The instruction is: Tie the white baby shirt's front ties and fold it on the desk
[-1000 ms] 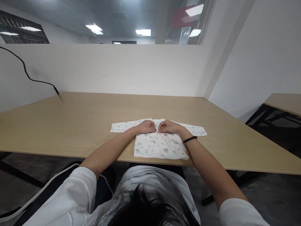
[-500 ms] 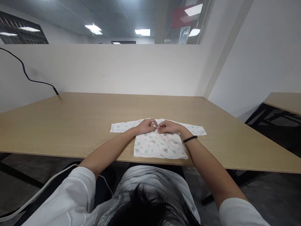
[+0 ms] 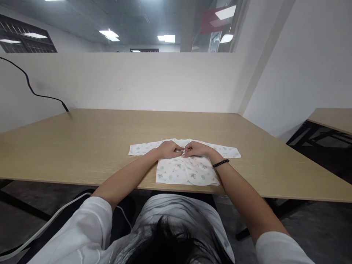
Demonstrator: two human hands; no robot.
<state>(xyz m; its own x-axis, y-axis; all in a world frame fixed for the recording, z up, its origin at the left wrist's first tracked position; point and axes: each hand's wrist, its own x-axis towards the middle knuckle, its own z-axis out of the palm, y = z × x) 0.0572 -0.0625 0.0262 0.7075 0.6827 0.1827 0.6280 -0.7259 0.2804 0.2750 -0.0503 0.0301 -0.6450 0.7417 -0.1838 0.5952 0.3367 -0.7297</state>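
A small white baby shirt (image 3: pixel 176 172) with a pale printed pattern lies flat near the front edge of the wooden table (image 3: pixel 96 143), sleeves spread to both sides. My left hand (image 3: pixel 168 149) and my right hand (image 3: pixel 195 149) meet at the shirt's chest, just below the neckline. Both have their fingers curled in a pinch on the front opening of the shirt, fingertips almost touching. A black bead bracelet (image 3: pixel 222 163) sits on my right wrist.
A white partition wall (image 3: pixel 143 80) runs behind the table and along its right side. A black cable (image 3: pixel 35 91) hangs down at the far left corner. Another table (image 3: pixel 332 119) stands to the right, with dark frame legs below.
Both hands have shifted slightly toward me along the shirt's front opening, still pinched together. The shirt has stayed in place.
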